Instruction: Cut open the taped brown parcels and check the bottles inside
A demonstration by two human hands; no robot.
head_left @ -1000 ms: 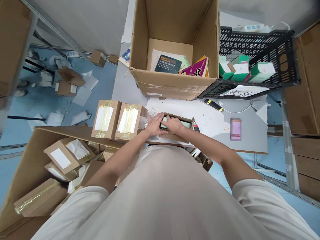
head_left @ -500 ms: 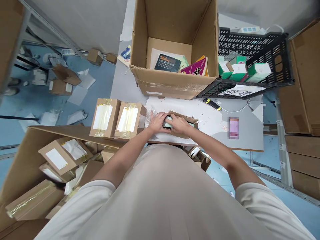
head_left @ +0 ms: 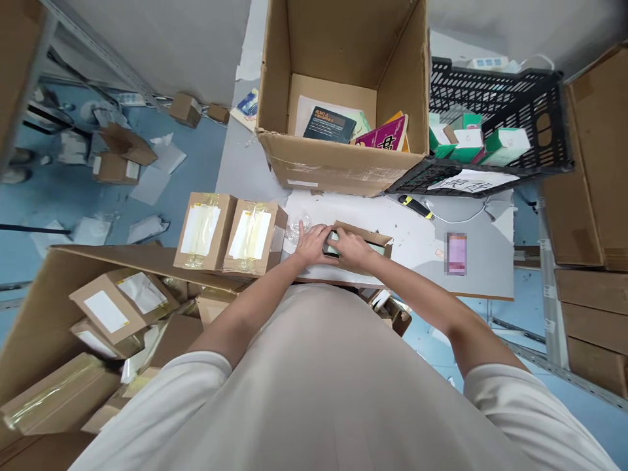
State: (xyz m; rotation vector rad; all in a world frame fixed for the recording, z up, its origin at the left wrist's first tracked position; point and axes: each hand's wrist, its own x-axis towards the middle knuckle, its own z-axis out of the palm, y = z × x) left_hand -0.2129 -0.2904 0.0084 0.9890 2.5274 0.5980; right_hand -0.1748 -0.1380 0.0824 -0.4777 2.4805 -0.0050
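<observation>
On the white tabletop in front of me lies a small open cardboard box [head_left: 367,231] with a pale green item [head_left: 377,248] inside. My left hand [head_left: 314,245] is closed round the left end of this box. Over the opening, my right hand [head_left: 352,248] has its fingers bent down onto the pale green item, covering much of it. Crumpled clear plastic wrap [head_left: 297,227] lies just behind my left hand. Two taped cartons with white labels stand to the left, the nearer one [head_left: 252,235] close to that hand.
Behind stands a large open carton [head_left: 338,171] with books, beside a black crate [head_left: 554,124] holding green-and-white boxes. A yellow-and-black cutter [head_left: 416,207] and a blurred pink object [head_left: 456,254] lie on the right. A big carton [head_left: 63,261] of parcels stands at lower left.
Both hands and the small box have shifted slightly to the right along the table. My right hand's fingers stay bent over the opening.
</observation>
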